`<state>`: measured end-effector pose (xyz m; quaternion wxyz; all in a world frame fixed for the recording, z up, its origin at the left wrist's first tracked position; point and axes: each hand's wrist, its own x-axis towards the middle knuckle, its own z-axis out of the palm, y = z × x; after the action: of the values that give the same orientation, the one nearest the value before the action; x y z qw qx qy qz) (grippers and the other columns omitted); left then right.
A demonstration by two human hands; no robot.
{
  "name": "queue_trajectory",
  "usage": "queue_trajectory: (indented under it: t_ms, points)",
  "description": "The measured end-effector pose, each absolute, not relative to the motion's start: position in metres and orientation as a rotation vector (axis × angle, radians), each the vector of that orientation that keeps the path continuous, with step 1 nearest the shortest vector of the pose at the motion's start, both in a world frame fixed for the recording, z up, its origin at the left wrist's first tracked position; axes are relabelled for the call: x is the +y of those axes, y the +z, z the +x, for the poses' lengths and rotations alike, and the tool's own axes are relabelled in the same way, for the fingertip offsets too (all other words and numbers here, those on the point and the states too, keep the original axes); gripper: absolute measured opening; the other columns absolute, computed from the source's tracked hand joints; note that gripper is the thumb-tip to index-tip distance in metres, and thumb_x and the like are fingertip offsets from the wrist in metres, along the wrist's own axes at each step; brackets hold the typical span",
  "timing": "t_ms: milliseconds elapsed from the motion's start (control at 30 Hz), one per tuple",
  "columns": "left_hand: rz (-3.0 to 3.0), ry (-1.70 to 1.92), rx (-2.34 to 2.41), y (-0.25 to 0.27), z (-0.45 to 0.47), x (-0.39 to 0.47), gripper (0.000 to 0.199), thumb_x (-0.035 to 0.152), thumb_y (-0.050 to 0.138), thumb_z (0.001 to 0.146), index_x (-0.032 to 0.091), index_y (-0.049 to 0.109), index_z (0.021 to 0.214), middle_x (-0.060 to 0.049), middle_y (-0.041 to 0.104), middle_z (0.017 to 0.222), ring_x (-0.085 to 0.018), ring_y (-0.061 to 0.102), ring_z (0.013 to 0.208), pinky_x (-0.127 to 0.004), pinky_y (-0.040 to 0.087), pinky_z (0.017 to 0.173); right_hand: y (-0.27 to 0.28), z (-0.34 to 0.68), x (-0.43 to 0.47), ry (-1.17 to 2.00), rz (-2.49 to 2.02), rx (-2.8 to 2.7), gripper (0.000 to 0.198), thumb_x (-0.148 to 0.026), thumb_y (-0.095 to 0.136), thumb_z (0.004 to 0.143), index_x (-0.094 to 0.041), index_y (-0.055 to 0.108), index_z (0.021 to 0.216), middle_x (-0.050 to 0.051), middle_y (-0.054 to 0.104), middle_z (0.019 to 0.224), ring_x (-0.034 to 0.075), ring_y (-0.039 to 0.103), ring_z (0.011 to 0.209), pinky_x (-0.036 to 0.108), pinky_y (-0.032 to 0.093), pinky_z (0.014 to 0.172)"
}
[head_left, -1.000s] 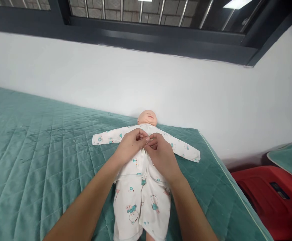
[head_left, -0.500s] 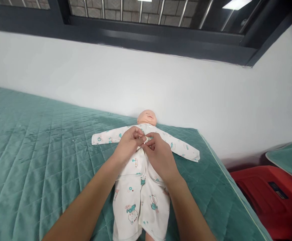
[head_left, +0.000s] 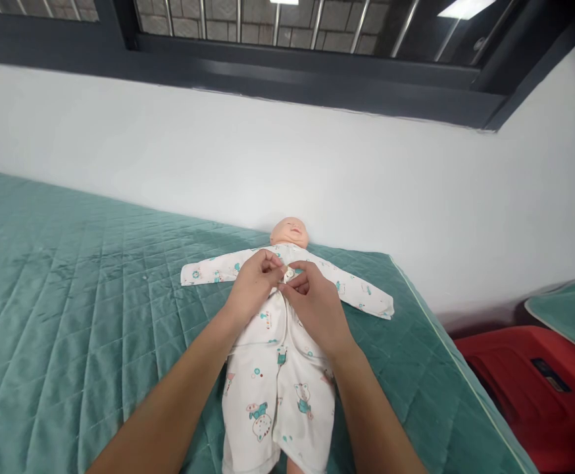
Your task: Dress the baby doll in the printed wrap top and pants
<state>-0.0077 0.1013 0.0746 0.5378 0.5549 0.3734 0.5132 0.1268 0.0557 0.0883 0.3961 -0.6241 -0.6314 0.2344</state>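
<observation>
A baby doll (head_left: 290, 231) lies on its back, its head close to the wall. It wears a white baby romper (head_left: 255, 368) printed with small bears, and both sleeves stretch out sideways. At the chest, my left hand (head_left: 258, 280) pinches the front edge of the romper between thumb and finger. My right hand (head_left: 314, 306) grips the cloth just across from it, fingertips almost touching those of the left. A small fastener seems to show between the fingers, too small to make out. Below the hands the front opening runs down to the legs.
A green quilted cover (head_left: 95, 296) spreads under the doll, its piped edge running down the right. Behind rises a white wall (head_left: 218, 151) beneath a dark window frame (head_left: 292, 76). A red plastic object (head_left: 524, 388) with green cloth (head_left: 571, 313) over it stands at the right.
Both hands stay at the chest with only slight finger movement. A little more of the cloth edge shows between the fingertips. The doll lies as before.
</observation>
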Motion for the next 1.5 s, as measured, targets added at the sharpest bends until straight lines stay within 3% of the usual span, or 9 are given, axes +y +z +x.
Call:
queue_trajectory:
  t_ms: [200,300,400,533,700,833,933,1200,1500]
  points:
    - [1.627,1.252,1.145,0.070,-0.006,0.104,0.007,0.022,0.058,0.084,0.020,0.061,0.089,0.000,0.064,0.083,-0.013,0.058,0.071,-0.027,0.046,0.069,0.084,0.130,0.058,0.620,-1.557,-1.590,0.032,-0.031,0.062,0.082,-0.029,0.057,0.113,-0.005,0.069,0.080,0.017,0.062,0.073,0.031,0.044,0.067]
    - [1.892,1.373,1.174,0.066,-0.005,0.111,0.020,0.022,0.049,0.091,0.020,0.063,0.105,-0.006,0.066,0.106,-0.019,0.061,0.097,-0.034,0.048,0.088,0.084,0.129,0.058,0.624,-1.548,-1.585,0.032,-0.031,0.062,0.082,-0.029,0.057,0.113,-0.005,0.068,0.079,0.016,0.061,0.072,0.030,0.044,0.068]
    - [2.194,1.345,1.067,0.063,-0.006,0.120,0.031,0.025,0.042,0.097,0.021,0.060,0.122,-0.008,0.059,0.133,-0.023,0.051,0.125,-0.041,0.039,0.108,0.085,0.127,0.057,0.610,-1.569,-1.574,0.031,-0.030,0.062,0.081,-0.029,0.058,0.113,-0.005,0.067,0.079,0.016,0.061,0.072,0.031,0.044,0.070]
    - [2.284,1.170,0.927,0.063,-0.009,0.128,0.042,0.031,0.030,0.102,0.025,0.049,0.139,-0.006,0.053,0.144,-0.022,0.045,0.134,-0.041,0.039,0.109,0.084,0.126,0.057,0.613,-1.574,-1.570,0.034,-0.032,0.064,0.081,-0.029,0.059,0.114,-0.004,0.066,0.079,0.016,0.060,0.071,0.031,0.044,0.069]
    - [2.261,1.135,1.045,0.062,-0.008,0.127,0.043,0.034,0.030,0.102,0.023,0.050,0.139,-0.008,0.057,0.139,-0.023,0.048,0.131,-0.043,0.039,0.108,0.075,0.136,0.064,0.674,-1.352,-1.487,0.026,-0.037,0.060,0.086,-0.025,0.061,0.109,0.000,0.063,0.089,0.015,0.059,0.075,0.031,0.048,0.071]
    - [2.249,1.161,1.061,0.061,-0.006,0.126,0.042,0.033,0.031,0.102,0.021,0.053,0.136,-0.007,0.058,0.137,-0.022,0.049,0.129,-0.042,0.038,0.110,0.062,0.150,0.075,0.420,-1.303,-1.563,0.032,-0.041,0.058,0.089,-0.025,0.060,0.115,0.007,0.060,0.125,0.022,0.053,0.118,0.040,0.041,0.104]
    - [2.263,1.181,1.046,0.059,-0.006,0.126,0.041,0.031,0.032,0.102,0.020,0.054,0.134,-0.007,0.060,0.134,-0.021,0.050,0.126,-0.041,0.038,0.110,0.057,0.155,0.085,0.357,-1.372,-1.680,0.042,-0.047,0.053,0.091,-0.024,0.056,0.127,0.009,0.053,0.140,0.025,0.043,0.133,0.045,0.030,0.116]
    - [2.279,1.231,0.975,0.056,-0.006,0.128,0.038,0.026,0.034,0.101,0.024,0.056,0.132,-0.005,0.062,0.132,-0.021,0.051,0.125,-0.041,0.040,0.108,0.064,0.157,0.107,0.365,-1.444,-1.865,0.045,-0.049,0.038,0.097,-0.025,0.058,0.130,0.007,0.048,0.148,0.025,0.037,0.141,0.047,0.026,0.119]
    - [2.171,1.377,0.872,0.062,-0.007,0.121,0.027,0.021,0.041,0.098,0.022,0.066,0.110,-0.005,0.069,0.110,-0.019,0.057,0.109,-0.037,0.043,0.100,0.056,0.167,0.100,0.511,-1.340,-1.713,0.047,-0.051,0.048,0.093,-0.027,0.056,0.133,0.004,0.047,0.150,0.023,0.037,0.142,0.043,0.026,0.120]
